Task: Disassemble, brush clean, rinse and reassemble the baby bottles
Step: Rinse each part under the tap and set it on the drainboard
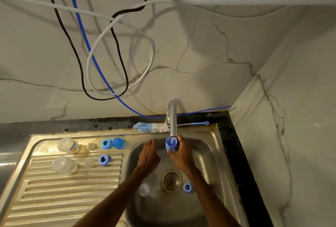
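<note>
My right hand (181, 154) grips a blue bottle cap (171, 144), mouth up, under the tap (173, 117), and water runs into it. My left hand (148, 155) hovers beside it over the sink basin (209, 154), fingers straight and holding nothing. On the drainboard (63, 190) lie two clear bottles (68, 145) (64, 165), two clear teats (92, 146) (89, 163), two blue collar rings (106, 144) (104, 159) and another blue cap (118, 143). A third blue ring (187, 187) and a clear bottle (145, 188) lie in the basin near the drain (171, 181).
A blue and white bottle brush (151, 127) and a thin blue teat brush (198, 123) lie on the sink's back ledge behind the tap. Black, white and blue cables (109, 54) hang down the marble wall. A dark counter edge (234, 154) and a side wall bound the sink on the right.
</note>
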The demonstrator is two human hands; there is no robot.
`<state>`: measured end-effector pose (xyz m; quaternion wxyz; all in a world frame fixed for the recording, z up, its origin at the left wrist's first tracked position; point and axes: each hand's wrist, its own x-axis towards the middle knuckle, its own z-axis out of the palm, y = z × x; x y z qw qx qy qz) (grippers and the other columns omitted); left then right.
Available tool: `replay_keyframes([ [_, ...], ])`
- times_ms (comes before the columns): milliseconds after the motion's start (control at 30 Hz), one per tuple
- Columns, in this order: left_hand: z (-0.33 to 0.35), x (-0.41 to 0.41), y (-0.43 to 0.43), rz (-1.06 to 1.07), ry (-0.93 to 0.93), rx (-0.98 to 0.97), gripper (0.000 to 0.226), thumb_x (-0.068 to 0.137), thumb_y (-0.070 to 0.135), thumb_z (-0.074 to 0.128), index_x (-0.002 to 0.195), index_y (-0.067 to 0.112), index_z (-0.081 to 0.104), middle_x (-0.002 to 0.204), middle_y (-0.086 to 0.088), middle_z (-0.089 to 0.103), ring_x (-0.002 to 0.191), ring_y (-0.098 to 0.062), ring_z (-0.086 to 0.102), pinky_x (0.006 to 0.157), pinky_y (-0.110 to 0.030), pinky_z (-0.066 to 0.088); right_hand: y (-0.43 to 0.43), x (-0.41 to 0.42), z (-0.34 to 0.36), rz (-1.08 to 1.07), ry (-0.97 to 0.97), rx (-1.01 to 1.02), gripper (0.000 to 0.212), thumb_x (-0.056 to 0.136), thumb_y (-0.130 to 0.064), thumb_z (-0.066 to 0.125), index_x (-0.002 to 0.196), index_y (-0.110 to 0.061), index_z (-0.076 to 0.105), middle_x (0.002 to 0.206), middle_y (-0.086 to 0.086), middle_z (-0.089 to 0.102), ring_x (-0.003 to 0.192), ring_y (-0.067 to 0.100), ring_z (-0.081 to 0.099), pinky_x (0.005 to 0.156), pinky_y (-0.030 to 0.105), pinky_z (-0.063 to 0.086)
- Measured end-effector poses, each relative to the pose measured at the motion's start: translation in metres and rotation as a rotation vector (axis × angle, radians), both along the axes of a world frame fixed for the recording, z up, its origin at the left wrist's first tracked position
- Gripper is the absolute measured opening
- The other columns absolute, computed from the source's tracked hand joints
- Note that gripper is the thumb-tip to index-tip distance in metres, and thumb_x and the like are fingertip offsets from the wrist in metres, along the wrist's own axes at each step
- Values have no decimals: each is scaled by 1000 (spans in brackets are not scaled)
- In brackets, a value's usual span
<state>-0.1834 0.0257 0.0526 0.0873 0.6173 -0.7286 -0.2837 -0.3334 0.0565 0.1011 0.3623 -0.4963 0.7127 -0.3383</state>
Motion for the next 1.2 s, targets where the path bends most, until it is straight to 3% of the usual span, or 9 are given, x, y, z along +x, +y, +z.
replay_keyframes([
  [200, 0, -3, 0, 53, 78, 90, 58, 87, -6, 54, 138, 22, 55, 142, -1, 58, 135, -18, 50, 111, -33, 40, 11, 1, -9, -12, -19, -23, 42, 82, -12, 82, 115, -27, 61, 96, -21, 63, 92, -8, 63, 86, 18, 55],
  [367, 5, -9, 2, 44, 191, 127, 37, 91, -5, 50, 119, 14, 64, 121, -1, 66, 113, -14, 62, 92, -25, 49, 16, 3, -14, -26, -36, -58, 40, 81, -9, 81, 109, -30, 62, 92, -18, 67, 92, -10, 64, 79, 16, 53],
  [467, 7, -7, 0, 65, 309, 139, 17, 104, 16, 49, 102, 19, 66, 102, 1, 71, 87, -5, 63, 75, -23, 50, 13, 4, -13, -37, -14, -43, 43, 82, -13, 81, 118, -28, 62, 101, -21, 66, 97, -6, 64, 81, 11, 51],
  [567, 11, -4, 8, 102, 601, 166, 27, 107, 37, 45, 107, 22, 68, 99, -1, 72, 91, -13, 70, 83, -36, 58, 9, 1, -20, 29, -35, 56, 48, 79, -10, 83, 121, -19, 62, 109, -9, 68, 101, 9, 67, 86, 26, 57],
  [800, 43, -21, 16, 66, 839, 381, 22, 111, 16, 36, 114, 13, 58, 101, -10, 67, 85, -3, 70, 75, -18, 56, 7, -7, -12, -164, -622, 316, 41, 93, -8, 69, 129, -17, 51, 120, 14, 67, 93, 27, 75, 73, 34, 62],
  [867, 37, -22, 11, 109, 850, 443, 33, 106, 37, 47, 123, 11, 57, 115, -15, 66, 97, -9, 70, 79, -20, 56, 10, -13, -13, -178, -717, 367, 38, 94, -17, 69, 130, -12, 57, 109, 16, 74, 90, 27, 76, 73, 33, 61],
  [967, 23, -15, 6, 82, 801, 442, 84, 84, 80, 54, 130, 10, 62, 125, -9, 63, 113, -20, 65, 98, -33, 54, 14, -12, -3, -117, -756, 403, 29, 96, -27, 68, 122, -14, 66, 99, 14, 77, 89, 29, 75, 75, 35, 60],
  [1067, 30, -15, 8, 133, 793, 463, 67, 89, 74, 54, 129, 22, 63, 118, 12, 62, 111, -5, 59, 100, -24, 47, 11, -11, 1, -117, -852, 461, 32, 96, -28, 65, 121, -8, 66, 101, 17, 77, 91, 30, 74, 74, 34, 59],
  [1200, 36, -36, -1, 344, 815, 374, 24, 101, 32, 62, 117, 14, 64, 114, -8, 69, 103, -16, 68, 80, -23, 55, 6, -7, -1, -488, -1252, 427, 35, 91, -20, 70, 119, 1, 64, 95, 20, 76, 86, 29, 73, 75, 34, 62],
])
